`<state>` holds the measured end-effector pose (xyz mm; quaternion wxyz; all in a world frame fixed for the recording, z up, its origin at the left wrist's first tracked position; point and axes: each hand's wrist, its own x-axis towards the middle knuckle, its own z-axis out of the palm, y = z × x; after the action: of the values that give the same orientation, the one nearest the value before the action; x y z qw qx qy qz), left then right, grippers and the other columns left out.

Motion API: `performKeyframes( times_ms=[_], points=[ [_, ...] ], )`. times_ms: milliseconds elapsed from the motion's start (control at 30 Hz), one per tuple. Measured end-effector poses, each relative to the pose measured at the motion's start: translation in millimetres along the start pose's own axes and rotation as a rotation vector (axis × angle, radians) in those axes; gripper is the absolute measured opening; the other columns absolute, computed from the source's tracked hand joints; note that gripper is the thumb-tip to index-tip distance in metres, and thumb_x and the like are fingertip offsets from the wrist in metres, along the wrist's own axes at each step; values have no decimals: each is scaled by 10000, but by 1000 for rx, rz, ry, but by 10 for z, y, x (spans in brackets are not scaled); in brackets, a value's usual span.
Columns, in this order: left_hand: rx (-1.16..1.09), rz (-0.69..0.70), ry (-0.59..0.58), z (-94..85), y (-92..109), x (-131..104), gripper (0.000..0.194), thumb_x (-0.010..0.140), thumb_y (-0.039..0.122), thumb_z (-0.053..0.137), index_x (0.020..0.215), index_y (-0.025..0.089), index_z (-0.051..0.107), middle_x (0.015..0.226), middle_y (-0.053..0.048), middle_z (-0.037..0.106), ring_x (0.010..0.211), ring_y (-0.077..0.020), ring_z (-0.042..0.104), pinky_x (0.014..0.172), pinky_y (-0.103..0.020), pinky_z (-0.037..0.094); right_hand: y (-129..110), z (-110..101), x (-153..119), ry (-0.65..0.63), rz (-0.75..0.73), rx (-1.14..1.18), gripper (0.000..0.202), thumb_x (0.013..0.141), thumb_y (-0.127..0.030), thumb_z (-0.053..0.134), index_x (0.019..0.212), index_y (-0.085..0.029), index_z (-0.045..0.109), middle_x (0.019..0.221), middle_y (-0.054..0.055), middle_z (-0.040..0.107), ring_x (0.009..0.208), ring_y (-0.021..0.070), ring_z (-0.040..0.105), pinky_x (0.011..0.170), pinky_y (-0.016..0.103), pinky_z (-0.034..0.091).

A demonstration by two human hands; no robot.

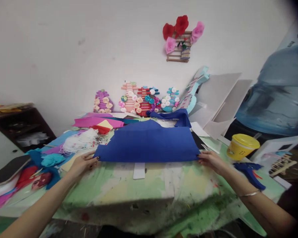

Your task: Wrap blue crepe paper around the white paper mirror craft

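Head view: the left hand (82, 164) and right hand (210, 161) pinch opposite near corners of the blue sheet (151, 143), apparently to keep its front edge straight and taut over the cloth-covered worktop (114, 180).

No readable text, dark marks (291, 43) above the blue jug (280, 94), perhaps lettering, blurred

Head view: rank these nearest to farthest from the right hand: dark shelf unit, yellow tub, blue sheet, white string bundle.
1. Blue sheet: its near right corner is in the right hand.
2. Yellow tub: right of that hand.
3. White string bundle: across the table, left side.
4. Dark shelf unit: far left.
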<state>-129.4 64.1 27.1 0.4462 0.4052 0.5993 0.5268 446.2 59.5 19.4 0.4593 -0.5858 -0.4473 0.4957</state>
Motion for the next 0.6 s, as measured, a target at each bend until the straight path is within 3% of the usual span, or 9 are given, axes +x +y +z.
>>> performKeyframes(
  times_ms=[67,167,367,467,600],
  points=[
    [-9,-61,-43,-27,-100,-38,457,472,208,821,900,140,676,727,-51,687,562,-142,628,482,-205,481,82,23,-61,23,11,-60,228,638,-371,747,637,-189,609,589,17,608,500,113,547,495,235,473],
    [0,-87,-6,-43,-140,-77,320,475,175,814,756,133,667,690,-48,674,551,-128,621,487,-193,498,144,60,-98,78,-46,-170,246,705,-422,683,635,-202,597,576,31,628,505,132,580,501,242,494],
    [63,-96,52,-38,-99,-156,267,481,209,799,687,132,648,635,-20,645,532,-109,599,499,-183,507,247,54,-157,218,-133,-338,218,712,-403,624,623,-207,591,613,65,674,584,197,649,556,290,522],
    [200,-66,44,-20,-89,-228,262,503,290,778,661,145,627,545,3,594,464,-103,539,410,-175,417,285,34,-218,271,-164,-442,197,692,-377,625,615,-196,608,584,51,666,539,188,622,560,295,487],
    [452,91,52,27,-60,-319,246,530,378,703,546,171,570,385,53,429,357,-89,373,368,-197,271,289,47,-279,363,-198,-606,191,681,-353,601,562,-203,595,502,17,618,485,179,565,550,304,411]
  ],
)
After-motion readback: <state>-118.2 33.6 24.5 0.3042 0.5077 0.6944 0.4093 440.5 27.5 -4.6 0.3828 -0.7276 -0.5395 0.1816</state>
